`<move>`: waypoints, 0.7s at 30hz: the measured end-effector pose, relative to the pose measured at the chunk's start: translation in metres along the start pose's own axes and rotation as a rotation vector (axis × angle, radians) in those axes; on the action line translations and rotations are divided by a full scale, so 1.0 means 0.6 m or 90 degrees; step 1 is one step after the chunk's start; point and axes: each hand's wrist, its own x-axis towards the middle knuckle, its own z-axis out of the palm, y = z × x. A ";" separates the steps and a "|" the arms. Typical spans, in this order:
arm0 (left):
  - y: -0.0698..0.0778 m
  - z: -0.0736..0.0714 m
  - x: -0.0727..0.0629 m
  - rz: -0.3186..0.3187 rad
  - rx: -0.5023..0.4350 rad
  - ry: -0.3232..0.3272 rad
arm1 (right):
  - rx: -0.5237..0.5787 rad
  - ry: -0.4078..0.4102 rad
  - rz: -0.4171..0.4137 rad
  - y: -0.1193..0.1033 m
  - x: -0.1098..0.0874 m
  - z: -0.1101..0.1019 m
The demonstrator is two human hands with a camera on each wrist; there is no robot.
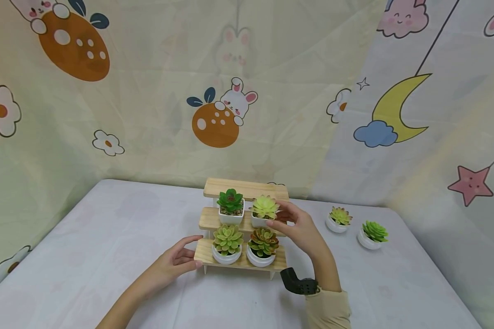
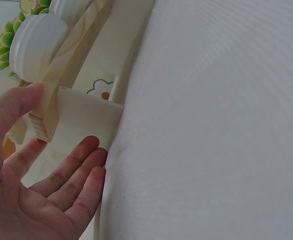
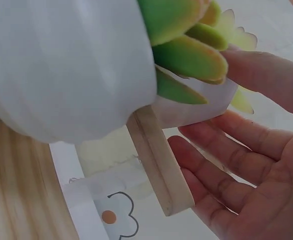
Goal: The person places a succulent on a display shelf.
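Observation:
A three-tier wooden display stand [image 1: 243, 261] stands on the table, with two potted succulents on each of its lower two tiers. At the left end of the bottom tier, my left hand [image 1: 174, 262] pinches the board between thumb [image 2: 19, 102] and index finger, its other fingers extended below. My right hand [image 1: 298, 226] grips the square white pot of a pale yellow-green succulent [image 1: 265, 208] at the right of the middle tier. A dark green succulent [image 1: 230, 201] sits left of it. Below are a light green succulent [image 1: 228, 240] and a reddish-green succulent [image 1: 263, 242] in round white pots.
To the right of the stand, a yellowish succulent [image 1: 340, 218] and a bright green succulent [image 1: 372, 234] stand on the white tablecloth [image 1: 107, 237]. A cartoon-printed curtain [image 1: 156, 91] rises behind the table. On my right wrist is a black band [image 1: 298, 282].

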 end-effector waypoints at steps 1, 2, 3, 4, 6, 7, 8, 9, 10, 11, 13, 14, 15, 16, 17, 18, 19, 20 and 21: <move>-0.001 0.000 0.000 0.000 -0.002 0.000 | 0.000 -0.001 0.002 0.000 0.000 0.000; -0.001 0.000 0.000 0.000 -0.003 -0.001 | -0.001 -0.002 0.003 0.000 -0.001 -0.001; -0.001 0.000 0.001 0.000 -0.003 -0.001 | -0.001 -0.002 0.003 0.000 -0.001 -0.002; -0.002 0.000 0.001 0.000 -0.003 -0.001 | -0.001 -0.003 0.002 0.000 -0.001 -0.002; -0.002 0.000 0.001 0.000 -0.002 0.000 | 0.000 -0.002 0.000 0.000 -0.002 -0.003; -0.002 0.000 0.001 0.000 -0.001 0.000 | 0.002 -0.001 -0.001 -0.001 -0.003 -0.003; -0.002 0.000 0.001 -0.001 0.000 0.001 | 0.003 -0.002 -0.004 -0.001 -0.003 -0.004; -0.002 0.000 0.001 -0.001 0.000 0.001 | 0.005 -0.001 -0.005 -0.002 -0.003 -0.004; -0.002 0.000 0.001 -0.002 0.001 0.002 | 0.006 -0.002 -0.007 -0.002 -0.004 -0.004; -0.002 0.000 0.001 -0.003 0.000 0.002 | 0.007 -0.002 -0.008 -0.002 -0.004 -0.004; -0.002 0.000 0.001 -0.004 -0.001 0.002 | 0.008 -0.003 -0.010 -0.002 -0.004 -0.004; -0.002 0.000 0.001 -0.005 -0.001 0.002 | 0.009 -0.003 -0.011 -0.003 -0.004 -0.004; -0.002 0.000 0.001 -0.005 -0.001 0.003 | 0.009 -0.003 -0.012 -0.003 -0.004 -0.004; -0.001 0.000 0.002 -0.006 -0.001 0.003 | 0.008 -0.003 -0.014 -0.003 -0.004 -0.004; -0.001 0.000 0.001 -0.006 -0.001 0.003 | 0.009 -0.003 -0.015 -0.003 -0.004 -0.004; -0.001 0.000 0.001 -0.007 0.000 0.003 | 0.009 -0.003 -0.018 -0.003 -0.004 -0.004; -0.001 0.000 0.001 -0.007 0.000 0.004 | 0.010 -0.003 -0.020 -0.003 -0.004 -0.004; -0.001 0.000 0.001 -0.007 0.000 0.004 | 0.010 -0.003 -0.021 -0.003 -0.004 -0.005; -0.001 0.000 0.002 -0.007 0.000 0.004 | 0.009 -0.002 -0.022 -0.003 -0.004 -0.005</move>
